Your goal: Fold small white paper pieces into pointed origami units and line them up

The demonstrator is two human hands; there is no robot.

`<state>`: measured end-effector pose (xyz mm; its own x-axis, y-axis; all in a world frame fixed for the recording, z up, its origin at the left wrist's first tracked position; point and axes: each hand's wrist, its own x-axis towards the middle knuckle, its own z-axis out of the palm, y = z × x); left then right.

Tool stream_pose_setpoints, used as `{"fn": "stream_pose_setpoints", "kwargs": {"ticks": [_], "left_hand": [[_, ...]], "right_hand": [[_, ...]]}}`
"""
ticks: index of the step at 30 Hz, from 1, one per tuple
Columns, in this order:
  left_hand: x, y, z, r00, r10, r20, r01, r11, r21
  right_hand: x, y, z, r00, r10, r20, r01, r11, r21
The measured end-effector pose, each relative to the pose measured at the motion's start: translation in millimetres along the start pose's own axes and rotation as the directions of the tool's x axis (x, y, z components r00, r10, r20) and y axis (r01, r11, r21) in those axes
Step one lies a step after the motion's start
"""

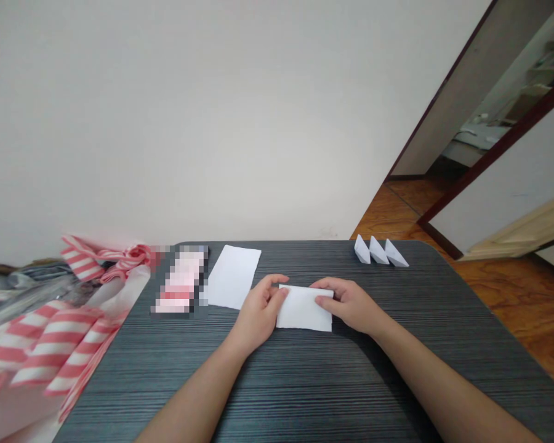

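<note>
A small white folded paper lies on the dark striped table near its middle. My left hand pinches the paper's left edge, thumb on top and fingers curled round the far corner. My right hand grips its right edge the same way, thumb pressed on the sheet. Both hands rest on the table top.
A flat white sheet lies just left of the hands. Three small folded white paper shapes stand at the table's far right. A blurred pink item lies by the sheet. A red-and-white striped bag sits at the left edge.
</note>
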<state>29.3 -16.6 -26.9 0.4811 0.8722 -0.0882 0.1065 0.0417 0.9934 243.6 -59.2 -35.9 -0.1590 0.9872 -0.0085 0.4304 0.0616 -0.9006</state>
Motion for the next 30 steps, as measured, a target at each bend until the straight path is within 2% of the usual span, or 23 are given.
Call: {"fn": "stream_pose_setpoints", "kwargs": {"ticks": [4,7,15,24,30], "left_hand": [[1,-2,1.1,0.995,-0.067,0.075,0.074,0.992,-0.097],[2,-6,0.2,0.991,-0.073,0.113,0.083,0.993,-0.083],[2,-11,-1.8,0.994,-0.084,0.074,0.080,0.995,0.057],[2,-7,-1.2,0.995,-0.053,0.090,0.052,0.999,0.015],[2,-7,-1.7,0.985,-0.090,0.146,0.092,0.996,-0.010]], "right_hand": [[1,6,2,0.998,0.004,-0.065,-0.004,1.000,0.002],[1,8,3,0.996,0.001,-0.094,-0.001,1.000,0.005],[0,6,3,0.994,-0.016,-0.104,0.017,1.000,0.008],[0,6,2,0.992,-0.011,-0.124,0.013,1.000,0.015],[0,6,2,0.987,-0.011,-0.161,0.015,1.000,0.026]]}}
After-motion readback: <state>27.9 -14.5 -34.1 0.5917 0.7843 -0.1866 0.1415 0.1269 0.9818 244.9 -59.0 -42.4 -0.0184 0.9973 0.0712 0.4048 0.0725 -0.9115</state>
